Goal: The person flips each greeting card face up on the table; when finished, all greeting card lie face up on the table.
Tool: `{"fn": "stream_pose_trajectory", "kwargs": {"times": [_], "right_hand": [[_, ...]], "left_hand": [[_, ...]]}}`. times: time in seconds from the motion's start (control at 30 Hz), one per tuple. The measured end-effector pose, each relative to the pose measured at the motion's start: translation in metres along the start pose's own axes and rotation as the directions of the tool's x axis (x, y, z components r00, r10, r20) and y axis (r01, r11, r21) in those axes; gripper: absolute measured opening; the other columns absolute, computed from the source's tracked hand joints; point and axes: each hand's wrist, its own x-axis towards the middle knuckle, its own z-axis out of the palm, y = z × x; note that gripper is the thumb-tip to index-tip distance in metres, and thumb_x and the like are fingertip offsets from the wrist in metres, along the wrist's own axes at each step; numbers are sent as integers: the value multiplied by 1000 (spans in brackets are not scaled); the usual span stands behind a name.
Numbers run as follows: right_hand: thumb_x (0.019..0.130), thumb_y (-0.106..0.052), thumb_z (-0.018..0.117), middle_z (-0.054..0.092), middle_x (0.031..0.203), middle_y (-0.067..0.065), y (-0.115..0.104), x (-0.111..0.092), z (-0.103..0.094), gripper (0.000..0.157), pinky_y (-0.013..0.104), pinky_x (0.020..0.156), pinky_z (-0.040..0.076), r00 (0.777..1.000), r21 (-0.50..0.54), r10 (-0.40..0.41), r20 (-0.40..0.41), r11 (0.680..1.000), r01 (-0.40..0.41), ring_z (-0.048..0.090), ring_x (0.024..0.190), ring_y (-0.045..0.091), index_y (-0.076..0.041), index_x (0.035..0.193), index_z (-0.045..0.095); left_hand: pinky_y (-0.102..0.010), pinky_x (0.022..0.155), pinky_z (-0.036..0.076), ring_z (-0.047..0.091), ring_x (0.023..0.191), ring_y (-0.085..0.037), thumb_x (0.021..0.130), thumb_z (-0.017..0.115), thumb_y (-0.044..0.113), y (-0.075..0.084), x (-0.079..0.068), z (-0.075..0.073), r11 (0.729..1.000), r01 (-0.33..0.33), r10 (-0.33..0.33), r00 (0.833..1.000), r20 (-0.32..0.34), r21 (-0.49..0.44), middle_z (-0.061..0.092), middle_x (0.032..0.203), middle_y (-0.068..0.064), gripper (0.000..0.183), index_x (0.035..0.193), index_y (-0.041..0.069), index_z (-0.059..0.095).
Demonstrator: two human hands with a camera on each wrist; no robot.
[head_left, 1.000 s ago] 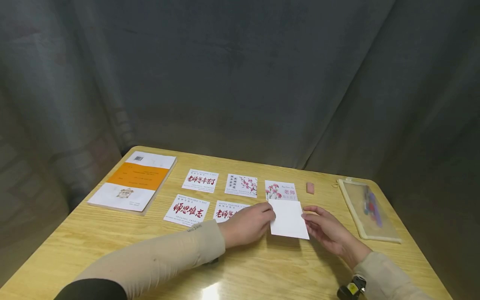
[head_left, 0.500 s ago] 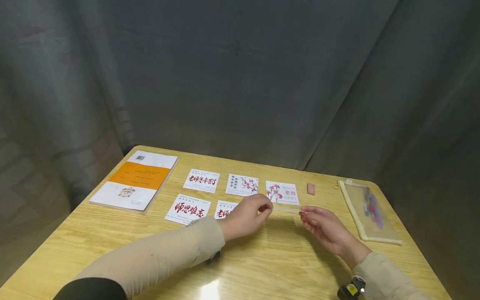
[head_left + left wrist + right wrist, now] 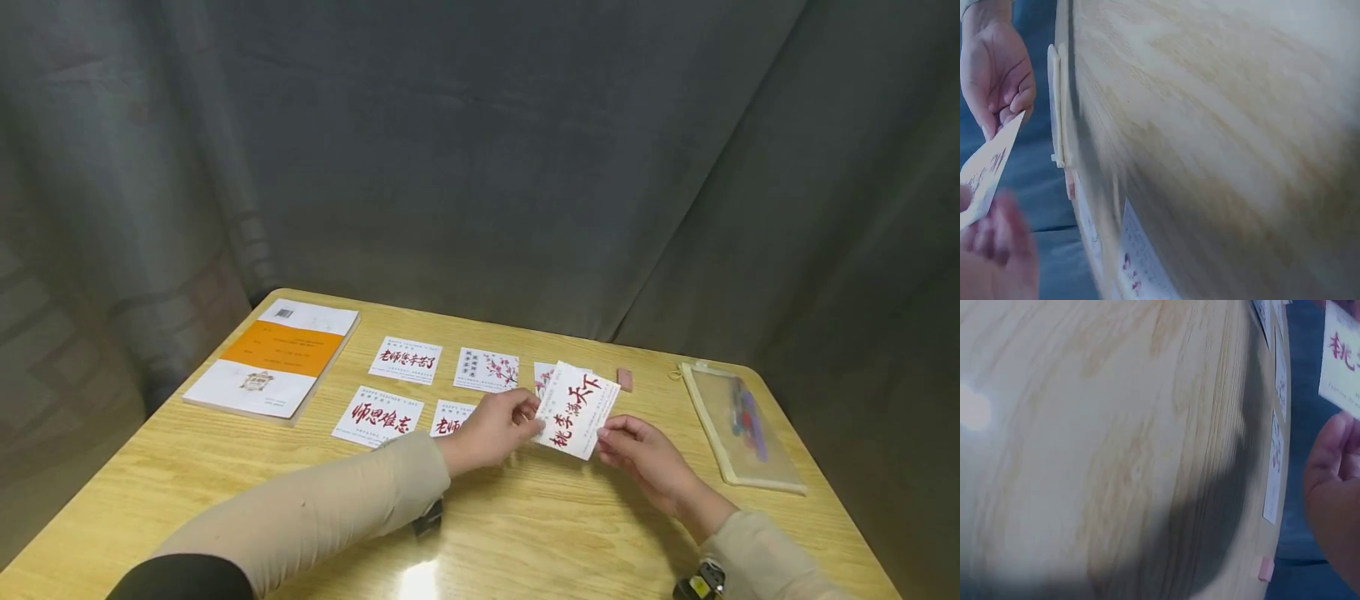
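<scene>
A square white card (image 3: 576, 408) with red Chinese lettering is held up above the table, tilted, its printed side showing in the head view. My left hand (image 3: 491, 429) pinches its left edge, while the fingers of my right hand (image 3: 651, 460) pinch the lower right edge. Behind it, a card with pink flowers (image 3: 543, 377) is mostly covered. The left wrist view shows the held card (image 3: 988, 165) between both hands, the left one blurred. In the right wrist view, part of the red lettering on the card (image 3: 1340, 359) shows above my right hand (image 3: 1338, 481).
More cards lie in two rows: a red-lettered card (image 3: 405, 360), a blossom card (image 3: 486, 369), another red-lettered card (image 3: 377, 415) and one partly behind my left hand (image 3: 450, 418). A book (image 3: 273, 358) lies left; a pink eraser (image 3: 625, 379) and zip pouch (image 3: 738, 429) lie right.
The held card has turned over from its blank side, through edge-on, to its red-lettered side, and now tilts. Both hands have stayed in nearly the same place.
</scene>
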Motion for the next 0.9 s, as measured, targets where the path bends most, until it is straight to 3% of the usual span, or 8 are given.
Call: {"fn": "stream_pose_trajectory", "kwargs": {"times": [0.07,0.13,0.23,0.3,0.47,0.63,0.77,0.9], "right_hand": [[105,-2,52,65,98,-1,2,0,2,12,24,86,57,999,61,-2,45,998,-1,67,92,9,-9,101,61],[106,-1,51,66,99,0,3,-1,4,13,24,88,57,996,105,8,83,994,-17,67,94,10,-10,101,60],[106,-2,51,65,100,0,2,-2,9,10,25,89,56,996,103,37,79,994,-46,67,96,10,-8,103,59],[105,-4,53,65,101,-1,-1,-3,11,7,26,90,56,999,78,32,-5,996,-32,66,96,9,-3,111,56],[106,-10,55,63,105,-3,-14,-2,7,32,26,87,54,972,-83,-71,-223,995,54,63,94,7,10,130,48],[107,-9,55,64,100,2,-18,0,0,27,29,82,53,989,-279,-83,-121,959,47,61,89,10,15,121,57],[104,-5,57,59,89,3,-13,1,-4,17,30,72,50,997,-324,-31,-68,946,7,55,79,14,10,109,61],[103,-5,57,55,80,2,-3,2,-10,13,27,64,46,998,-334,47,-52,941,-62,52,71,15,7,102,62]], "left_hand": [[-29,63,57,63,73,-14,97,68,3,-2,-2,3,985,108,-104,994,34,-136,69,91,-11,10,107,0,67],[-32,58,58,66,70,-18,97,67,0,-4,-4,7,945,197,-189,980,56,-263,69,90,-17,11,108,-2,67],[-32,59,57,66,72,-21,97,66,-3,-4,-6,10,907,238,-237,970,47,-347,69,89,-21,10,108,-4,67],[-32,59,55,64,71,-21,98,66,-2,-5,-6,11,915,221,-224,974,29,-337,68,88,-19,8,106,-3,66],[-27,52,51,57,62,-15,96,68,0,-9,-5,11,975,142,-140,990,26,-171,64,79,-8,5,100,0,66],[-21,49,47,52,57,-8,94,69,1,-16,-5,9,993,109,-107,993,41,-39,60,78,1,19,113,-2,66],[-23,51,47,55,57,-11,94,68,0,-15,-5,6,984,163,-163,987,10,-73,61,84,-1,46,138,-4,53],[-26,58,53,62,69,-16,94,68,0,-13,-7,5,972,196,-199,980,-9,-129,64,95,-4,52,142,-4,47]]}}
